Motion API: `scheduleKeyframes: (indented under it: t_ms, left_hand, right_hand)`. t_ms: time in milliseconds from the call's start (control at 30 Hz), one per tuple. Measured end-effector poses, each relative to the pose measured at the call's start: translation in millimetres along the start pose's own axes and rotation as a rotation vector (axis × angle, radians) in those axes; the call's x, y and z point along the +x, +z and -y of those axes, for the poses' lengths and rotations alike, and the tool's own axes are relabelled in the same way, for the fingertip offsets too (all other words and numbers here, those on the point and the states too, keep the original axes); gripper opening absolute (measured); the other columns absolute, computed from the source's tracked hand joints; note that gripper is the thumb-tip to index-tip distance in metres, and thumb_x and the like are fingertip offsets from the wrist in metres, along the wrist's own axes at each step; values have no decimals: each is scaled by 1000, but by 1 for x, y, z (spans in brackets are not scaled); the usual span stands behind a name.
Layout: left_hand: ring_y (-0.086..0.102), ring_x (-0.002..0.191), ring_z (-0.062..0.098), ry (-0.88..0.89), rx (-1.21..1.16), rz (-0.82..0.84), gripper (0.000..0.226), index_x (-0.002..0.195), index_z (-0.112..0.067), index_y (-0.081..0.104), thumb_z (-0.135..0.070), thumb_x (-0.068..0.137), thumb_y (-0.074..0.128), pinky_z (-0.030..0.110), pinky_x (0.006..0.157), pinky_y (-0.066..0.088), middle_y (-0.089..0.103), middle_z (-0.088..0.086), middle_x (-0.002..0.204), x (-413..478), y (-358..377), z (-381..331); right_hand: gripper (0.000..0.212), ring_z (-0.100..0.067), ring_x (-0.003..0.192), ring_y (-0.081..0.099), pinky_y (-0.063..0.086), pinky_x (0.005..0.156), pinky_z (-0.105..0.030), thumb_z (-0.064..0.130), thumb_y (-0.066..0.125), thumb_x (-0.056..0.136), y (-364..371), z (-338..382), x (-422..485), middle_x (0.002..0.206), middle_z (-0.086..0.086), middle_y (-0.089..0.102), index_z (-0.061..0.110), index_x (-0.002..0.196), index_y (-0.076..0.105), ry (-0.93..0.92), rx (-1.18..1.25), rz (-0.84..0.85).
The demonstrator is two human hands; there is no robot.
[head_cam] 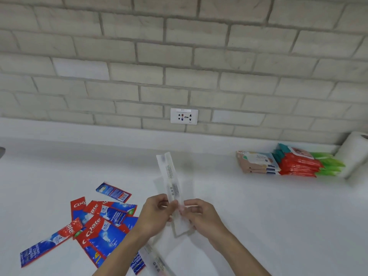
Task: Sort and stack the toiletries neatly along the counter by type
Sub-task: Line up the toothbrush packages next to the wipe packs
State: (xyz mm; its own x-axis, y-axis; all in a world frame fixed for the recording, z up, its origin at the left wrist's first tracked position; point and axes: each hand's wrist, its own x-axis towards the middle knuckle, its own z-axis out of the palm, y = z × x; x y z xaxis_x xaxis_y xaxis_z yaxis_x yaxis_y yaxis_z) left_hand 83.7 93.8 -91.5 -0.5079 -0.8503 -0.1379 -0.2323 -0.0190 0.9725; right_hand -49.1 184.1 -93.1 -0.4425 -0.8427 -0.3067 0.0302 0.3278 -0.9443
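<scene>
Head view: at lower centre a wrapped toothbrush (pixel 169 174) is pinched by the left hand (pixel 157 216) and the right hand (pixel 203 216). It is best laid squarely on the packets (pixel 182 231) beneath.

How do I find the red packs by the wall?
Start at the paper towel roll on the counter, far right. Left of it lie three stacks; the red stack is the middle one, between the green stack and the peach stack.
</scene>
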Motion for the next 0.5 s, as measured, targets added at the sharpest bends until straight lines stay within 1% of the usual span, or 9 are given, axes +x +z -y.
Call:
scheduleKeyframes:
  t_ms: [100, 167, 200, 267, 300, 367, 400, 433, 500]
  left_hand:
    - [69, 72, 29, 28, 25, 39, 16, 78, -10, 71, -19, 90, 65, 44, 69, 60, 71, 12, 76, 1, 14, -6]
    - [69, 75, 33, 38, 40, 77, 17, 81, -7, 70, -19, 91, 64, 46, 70, 59, 72, 12, 78, 1, 25, -10]
    - [69, 73, 32, 46, 50, 98, 18, 82, -5, 70, -19, 91, 63, 47, 70, 58, 72, 10, 78, 1, 31, -13]
    - [69, 71, 29, 60, 72, 138, 17, 85, -6, 71, -18, 92, 62, 47, 72, 56, 72, 9, 79, 1, 41, -18]
    - [69, 73, 31, 66, 76, 154, 17, 87, -6, 71, -18, 93, 61, 47, 73, 56, 72, 9, 81, 1, 46, -21]
    - [69, 77, 35, 70, 72, 175, 18, 88, -6, 71, -19, 93, 60, 48, 74, 55, 72, 11, 82, 3, 56, -25]
    - [68, 75, 35, 71, 70, 186, 18, 88, -6, 71, -20, 93, 60, 48, 74, 55, 71, 12, 83, 4, 61, -27]
    - [67, 72, 33, 72, 68, 197, 20, 88, -5, 71, -21, 93, 60, 48, 74, 55, 71, 12, 83, 6, 67, -29]
    - [67, 68, 25, 63, 59, 207, 20, 88, -5, 71, -21, 94, 59, 44, 72, 55, 71, 11, 83, 9, 78, -33]
  right_hand:
    - [12, -12, 73, 65, 51, 68, -24, 32, 70, 85, -25, 17, 10, 91, 1, 70, 24, 95, 71, -49, 45, -60]
    - [13, -13, 72, 66, 53, 66, -27, 31, 69, 87, -38, 31, 18, 93, 0, 71, 22, 97, 70, -78, 66, -76]
    - [15, -14, 73, 67, 53, 66, -27, 32, 69, 87, -44, 37, 22, 93, 1, 72, 21, 98, 70, -94, 69, -72]
    - [23, -18, 80, 70, 55, 67, -28, 37, 69, 87, -53, 46, 31, 94, 0, 74, 20, 102, 70, -121, 68, -55]
    - [25, -21, 83, 71, 56, 68, -30, 37, 69, 87, -59, 49, 34, 94, -2, 75, 18, 103, 70, -135, 80, -44]
    - [21, -23, 85, 72, 59, 73, -37, 30, 68, 89, -69, 52, 40, 93, -7, 75, 14, 102, 70, -166, 116, -41]
    - [18, -23, 85, 72, 60, 76, -40, 27, 67, 90, -73, 52, 42, 92, -8, 75, 12, 100, 70, -181, 122, -54]
    - [15, -22, 83, 71, 59, 78, -41, 24, 67, 90, -79, 52, 44, 90, -8, 75, 12, 98, 71, -192, 124, -72]
    - [12, -19, 78, 70, 58, 77, -40, 23, 67, 90, -89, 50, 50, 86, -7, 75, 12, 94, 72, -200, 129, -102]
